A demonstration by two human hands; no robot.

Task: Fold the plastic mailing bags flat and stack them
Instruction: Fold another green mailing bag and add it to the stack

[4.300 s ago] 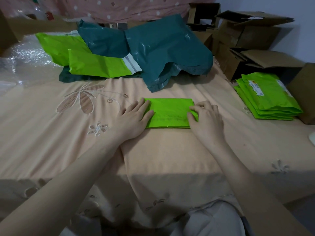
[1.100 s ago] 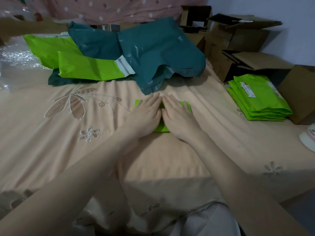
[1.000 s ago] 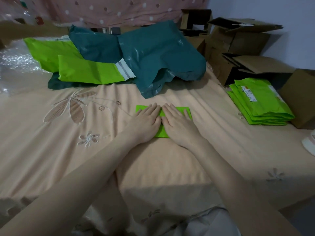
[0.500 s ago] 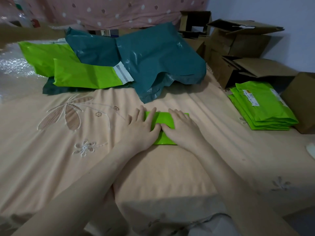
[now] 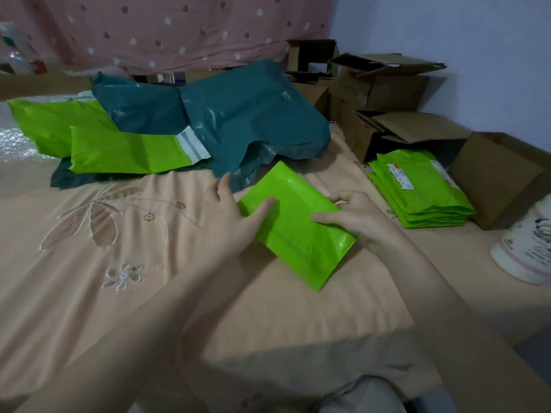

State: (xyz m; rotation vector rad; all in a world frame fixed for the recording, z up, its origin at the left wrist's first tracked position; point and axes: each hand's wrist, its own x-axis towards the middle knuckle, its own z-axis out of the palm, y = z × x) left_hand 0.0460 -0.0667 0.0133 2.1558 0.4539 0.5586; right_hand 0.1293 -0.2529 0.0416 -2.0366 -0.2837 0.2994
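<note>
Two hands are on the folded green bag [image 5: 293,225], seemingly lifted above the bedsheet [image 5: 125,263]: it is pinched by the right hand [image 5: 354,217], touched by the left hand's [image 5: 235,216] straight fingers.

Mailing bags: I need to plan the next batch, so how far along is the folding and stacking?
Done: a stack of folded green bags lies at the right, beside the cardboard boxes. In hand: one folded green bag, gripped by the right hand with the left hand touching its edge. Left: unfolded green bags and teal bags piled at the back.
</note>
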